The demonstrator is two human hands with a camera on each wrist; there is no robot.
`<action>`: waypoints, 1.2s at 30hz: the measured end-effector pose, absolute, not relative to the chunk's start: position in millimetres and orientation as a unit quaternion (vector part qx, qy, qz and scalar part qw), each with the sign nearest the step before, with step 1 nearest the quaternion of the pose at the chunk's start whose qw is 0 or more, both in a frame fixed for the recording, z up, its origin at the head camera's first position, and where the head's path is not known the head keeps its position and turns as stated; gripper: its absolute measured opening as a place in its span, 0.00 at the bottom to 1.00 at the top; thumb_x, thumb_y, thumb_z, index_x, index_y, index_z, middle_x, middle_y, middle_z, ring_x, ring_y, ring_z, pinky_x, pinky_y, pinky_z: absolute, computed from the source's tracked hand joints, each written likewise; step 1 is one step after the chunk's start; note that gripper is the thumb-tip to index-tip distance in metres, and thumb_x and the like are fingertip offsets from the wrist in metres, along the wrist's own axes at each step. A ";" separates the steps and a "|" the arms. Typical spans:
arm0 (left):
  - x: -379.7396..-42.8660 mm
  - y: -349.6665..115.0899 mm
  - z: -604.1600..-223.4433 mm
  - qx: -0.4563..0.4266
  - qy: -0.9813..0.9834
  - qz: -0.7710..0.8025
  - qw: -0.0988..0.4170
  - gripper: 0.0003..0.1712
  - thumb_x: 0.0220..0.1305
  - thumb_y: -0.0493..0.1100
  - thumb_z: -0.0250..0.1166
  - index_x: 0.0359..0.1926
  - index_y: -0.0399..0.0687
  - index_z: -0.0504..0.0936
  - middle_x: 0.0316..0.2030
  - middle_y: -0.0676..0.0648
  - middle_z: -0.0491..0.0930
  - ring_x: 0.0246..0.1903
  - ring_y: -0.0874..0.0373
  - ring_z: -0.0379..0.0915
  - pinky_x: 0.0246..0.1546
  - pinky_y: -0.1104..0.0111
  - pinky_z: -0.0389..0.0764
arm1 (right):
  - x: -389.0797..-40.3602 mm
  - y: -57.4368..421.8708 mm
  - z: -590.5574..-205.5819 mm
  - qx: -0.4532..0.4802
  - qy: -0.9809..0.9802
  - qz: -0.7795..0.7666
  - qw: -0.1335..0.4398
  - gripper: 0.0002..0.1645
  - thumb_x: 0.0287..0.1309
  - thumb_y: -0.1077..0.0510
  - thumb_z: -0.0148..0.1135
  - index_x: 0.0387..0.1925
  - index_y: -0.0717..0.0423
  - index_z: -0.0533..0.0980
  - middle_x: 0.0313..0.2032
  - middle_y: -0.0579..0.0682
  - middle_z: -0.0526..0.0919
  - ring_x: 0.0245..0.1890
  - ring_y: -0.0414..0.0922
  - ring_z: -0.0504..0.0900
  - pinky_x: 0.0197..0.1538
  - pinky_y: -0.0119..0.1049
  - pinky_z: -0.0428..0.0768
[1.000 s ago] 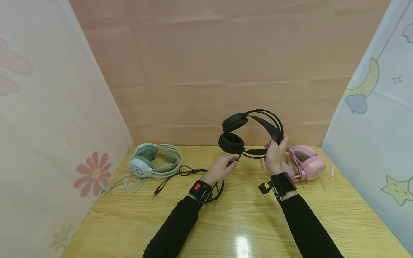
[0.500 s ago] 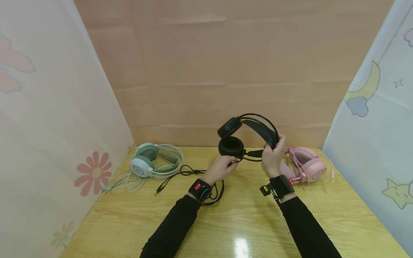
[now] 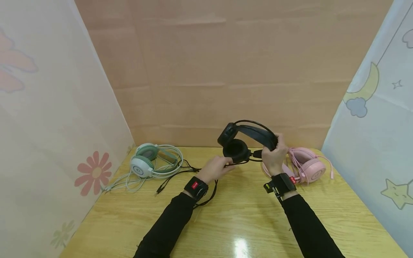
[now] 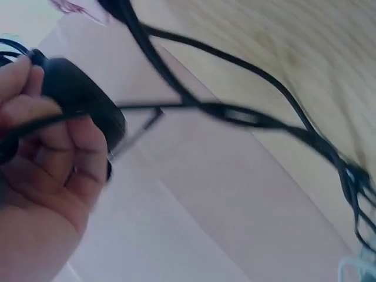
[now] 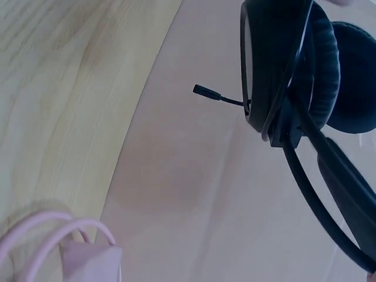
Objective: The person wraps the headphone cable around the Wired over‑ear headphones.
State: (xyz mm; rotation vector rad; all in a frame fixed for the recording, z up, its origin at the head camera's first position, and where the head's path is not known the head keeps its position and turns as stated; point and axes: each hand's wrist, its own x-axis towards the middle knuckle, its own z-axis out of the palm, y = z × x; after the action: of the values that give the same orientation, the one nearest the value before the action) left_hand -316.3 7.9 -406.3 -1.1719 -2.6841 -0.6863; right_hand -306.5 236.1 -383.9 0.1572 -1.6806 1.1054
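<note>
The white-and-green headphones [image 3: 141, 167] lie at the left, unmoved. Your left hand [image 3: 214, 169], fingers curled round the black cable [image 4: 267, 121], has drawn leftward, so more cable shows between it and the lower ear cup [image 3: 236, 150]. The black headphones [image 3: 258, 136] are held up, lower than a second ago. Your right hand [image 3: 274, 156] keeps gripping their headband, beside the unmoved pink headphones [image 3: 313, 169].

Your left sleeve [image 3: 167, 225], seven o'clock in the head view: black, long, plain. Your left wristband [image 3: 196, 189]: black, red label [image 3: 194, 185] with pale marking. Your right sleeve [image 3: 309, 225], between four and five o'clock: black, long. Your right wristband [image 3: 284, 184]: black, squarish; red tag [image 3: 292, 180] at two o'clock, small black block [image 3: 271, 187] with yellow patch [image 3: 267, 186] at nine.
</note>
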 end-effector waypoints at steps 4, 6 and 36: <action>-323.1 -2.0 -410.7 -0.414 -0.878 -0.229 0.068 0.13 0.73 0.51 0.56 0.36 0.52 0.83 0.21 0.56 0.71 0.16 0.67 0.61 0.20 0.76 0.61 | -304.7 240.3 -384.7 0.066 -0.711 0.452 0.534 0.16 0.46 0.72 0.51 0.40 0.69 0.74 0.25 0.63 0.79 0.23 0.31 0.70 0.30 0.23 0.65; -325.3 -5.9 -410.8 -0.423 -0.873 -0.232 0.077 0.13 0.74 0.50 0.55 0.36 0.53 0.83 0.21 0.56 0.71 0.18 0.67 0.61 0.22 0.76 0.62 | -304.6 242.5 -385.8 0.070 -0.720 0.441 0.532 0.16 0.46 0.72 0.52 0.41 0.68 0.75 0.25 0.63 0.80 0.23 0.31 0.70 0.29 0.23 0.65; -340.7 -47.0 -384.6 -0.414 -0.803 -0.159 0.398 0.06 0.66 0.49 0.64 0.38 0.53 0.80 0.31 0.52 0.73 0.22 0.64 0.69 0.21 0.74 0.70 | -302.7 268.3 -354.5 0.063 -0.848 0.394 0.350 0.14 0.57 0.66 0.52 0.42 0.59 0.80 0.33 0.59 0.82 0.31 0.50 0.73 0.38 0.39 0.69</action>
State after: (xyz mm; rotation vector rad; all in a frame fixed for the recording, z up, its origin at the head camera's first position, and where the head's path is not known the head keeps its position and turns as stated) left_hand -340.7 -47.0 -384.6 -1.0484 -2.0325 -0.4034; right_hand -302.7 268.3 -354.5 0.1625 -2.1963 1.0197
